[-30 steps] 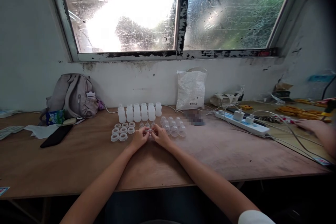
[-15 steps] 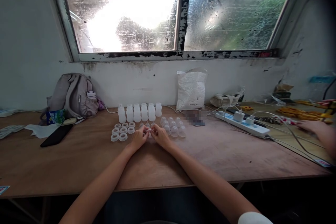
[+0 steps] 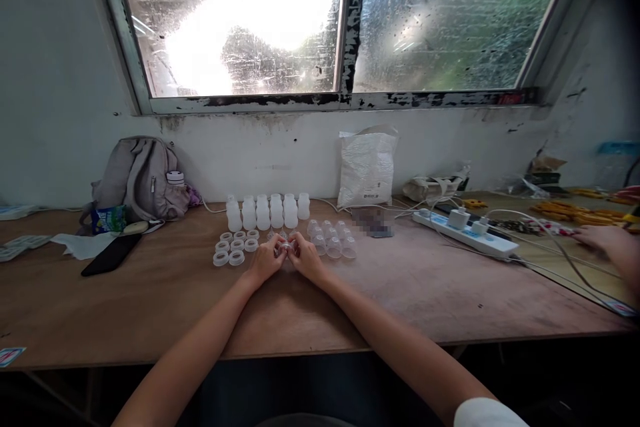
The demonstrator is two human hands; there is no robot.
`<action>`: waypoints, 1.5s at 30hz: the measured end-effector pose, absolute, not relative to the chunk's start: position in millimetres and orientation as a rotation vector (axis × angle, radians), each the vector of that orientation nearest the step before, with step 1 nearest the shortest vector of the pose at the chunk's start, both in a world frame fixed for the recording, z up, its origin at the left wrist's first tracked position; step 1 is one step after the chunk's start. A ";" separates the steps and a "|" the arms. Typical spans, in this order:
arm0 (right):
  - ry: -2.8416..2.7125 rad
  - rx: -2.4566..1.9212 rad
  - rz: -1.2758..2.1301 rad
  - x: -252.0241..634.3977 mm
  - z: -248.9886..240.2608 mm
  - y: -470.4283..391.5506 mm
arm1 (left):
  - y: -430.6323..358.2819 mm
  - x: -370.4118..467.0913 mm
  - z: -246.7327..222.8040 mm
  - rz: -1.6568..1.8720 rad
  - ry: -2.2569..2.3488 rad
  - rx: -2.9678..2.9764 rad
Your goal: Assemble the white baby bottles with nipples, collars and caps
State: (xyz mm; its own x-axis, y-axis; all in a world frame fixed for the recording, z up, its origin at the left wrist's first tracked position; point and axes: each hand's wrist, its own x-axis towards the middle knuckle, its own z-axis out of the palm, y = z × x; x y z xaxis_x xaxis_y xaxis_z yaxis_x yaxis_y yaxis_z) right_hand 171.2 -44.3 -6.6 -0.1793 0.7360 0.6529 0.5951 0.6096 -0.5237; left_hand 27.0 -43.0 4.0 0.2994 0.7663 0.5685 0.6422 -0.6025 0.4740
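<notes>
My left hand (image 3: 267, 260) and my right hand (image 3: 306, 259) meet above the wooden table, fingers closed together on a small clear piece (image 3: 285, 248) that they mostly cover. More clear pieces (image 3: 283, 235) stand just behind the fingertips. To the left of my left hand lie several translucent rings (image 3: 237, 257) in rows. Behind them stands a row of frosted white bottles (image 3: 263, 213). Several clear cups (image 3: 334, 247), wide end down, are grouped beside my right hand.
A black phone (image 3: 111, 255), white tissue and grey backpack (image 3: 135, 180) are at the left. A white plastic bag (image 3: 367, 170) leans on the wall. Right of it lie a power strip (image 3: 465, 235) and cables; another person's hand (image 3: 603, 240) is at far right.
The view has shifted slightly. My hands stay together on the small piece, with only a slight change in the fingers. The other person's hand at the right has moved a little.
</notes>
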 end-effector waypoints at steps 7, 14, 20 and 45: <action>-1.982 -0.894 0.232 171.6 -1.8 -55.8 | -41.3 24.6 4.2 1.237 1.399 2.308; -1.989 -0.854 0.235 171.6 0.7 -62.4 | -43.2 24.1 5.3 1.211 1.314 2.244; -1.981 -0.871 0.278 172.1 1.1 -62.0 | -43.4 28.1 1.1 1.212 1.257 2.155; -1.528 -1.047 0.683 169.2 3.2 -46.0 | -41.3 27.4 5.0 1.265 1.089 2.041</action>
State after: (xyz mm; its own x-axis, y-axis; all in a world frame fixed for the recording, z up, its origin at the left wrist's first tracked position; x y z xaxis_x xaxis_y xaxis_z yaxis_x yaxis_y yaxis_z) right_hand 169.2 -46.0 3.2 -0.0012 0.8899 0.4561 0.2536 0.4415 -0.8607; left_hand 27.4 -41.3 5.0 0.2484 0.8320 0.4961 0.3675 -0.5548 0.7464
